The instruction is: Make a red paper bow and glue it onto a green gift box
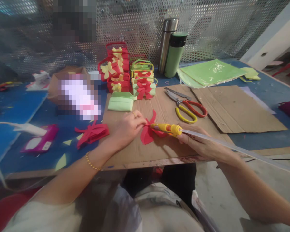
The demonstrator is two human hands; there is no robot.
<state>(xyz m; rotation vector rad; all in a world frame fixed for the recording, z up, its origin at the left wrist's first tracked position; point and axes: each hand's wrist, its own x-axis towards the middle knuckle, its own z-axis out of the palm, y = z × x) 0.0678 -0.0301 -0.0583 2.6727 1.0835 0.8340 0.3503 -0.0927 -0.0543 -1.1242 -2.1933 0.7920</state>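
Note:
My left hand (132,125) has its fingers closed on the left side of a red paper bow (147,135), which lies on a brown cardboard sheet (128,149). From the right, my right hand (195,140) grips a yellow glue gun (168,129). Its tip is at the middle of the bow, and a long translucent glue stick (232,146) runs out of its back. Whether the tip touches the paper cannot be made out. Beyond my left wrist lie more folded red paper pieces (93,133).
Small red baskets (118,72) and green ones (145,87) are stacked behind the hands. Scissors (186,106), a green bottle (175,56), a steel flask (166,42), green sheets (212,72) and another cardboard piece (239,109) stand or lie to the right. A purple pack (41,140) is left.

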